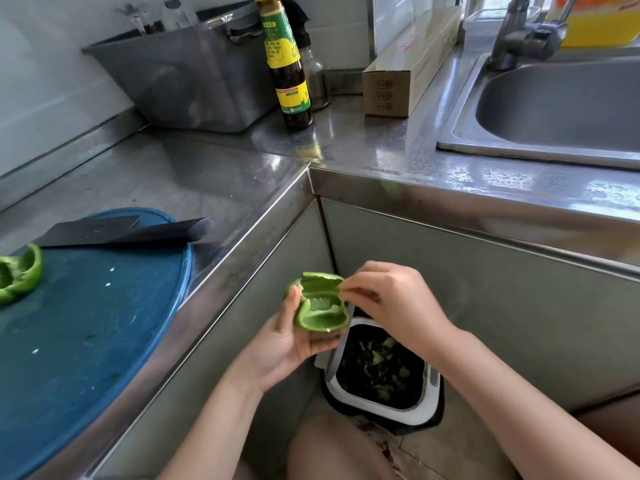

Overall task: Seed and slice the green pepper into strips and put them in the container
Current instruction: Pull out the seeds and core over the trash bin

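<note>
Gripping pepper half [320, 308], second half [19, 273] cropped

Centre: green pepper half [320, 313] held in the left hand [277, 344], right hand [394, 299] at its upper edge, both above the white-rimmed waste bin [426, 410]. Left, on the steel counter [207, 174]: round blue cutting board [86, 323] bearing black cleaver [114, 232] and second green pepper half [19, 271].
</note>
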Demonstrator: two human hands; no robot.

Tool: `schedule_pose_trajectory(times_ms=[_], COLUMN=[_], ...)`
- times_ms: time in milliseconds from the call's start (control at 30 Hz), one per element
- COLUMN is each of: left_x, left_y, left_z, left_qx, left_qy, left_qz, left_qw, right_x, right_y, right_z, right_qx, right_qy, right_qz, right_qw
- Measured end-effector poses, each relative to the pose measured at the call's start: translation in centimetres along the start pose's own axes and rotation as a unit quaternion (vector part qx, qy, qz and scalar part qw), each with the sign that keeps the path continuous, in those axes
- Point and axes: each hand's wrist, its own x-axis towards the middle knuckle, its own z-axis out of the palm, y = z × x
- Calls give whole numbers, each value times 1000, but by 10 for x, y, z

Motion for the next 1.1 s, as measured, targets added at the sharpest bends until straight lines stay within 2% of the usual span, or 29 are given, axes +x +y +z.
schedule_pose_trajectory(times_ms=[67, 167, 267, 500, 767, 900, 1100], left_x=[1, 2, 2, 5, 5, 5, 6], left_y=[-1, -1, -1, -5, -12, -12, -14], left_z=[5, 13, 18, 28, 33, 30, 29], left_qx=[15, 40, 51, 48, 41, 44, 110], left_qy=[-3, 0, 22, 74, 118, 140, 139], left_qz=[3, 8, 15, 33, 65, 71, 74], left_qw=[1000, 999, 998, 996, 990, 987, 981], right_x=[-1, -2, -4, -9, -10, -9, -14], right_y=[-7, -10, -8, -10, -10, -8, -2], right_z=[5, 14, 17, 28, 36, 31, 28], right_qx=[-6, 8, 13, -85, -71, -35, -98], right_qy=[-62, -99, -83, -63, -24, -37, -61], right_qz=[-33, -32, -28, -45, 4, 3, -15], right_qw=[997, 994, 996, 993, 997, 999, 993])
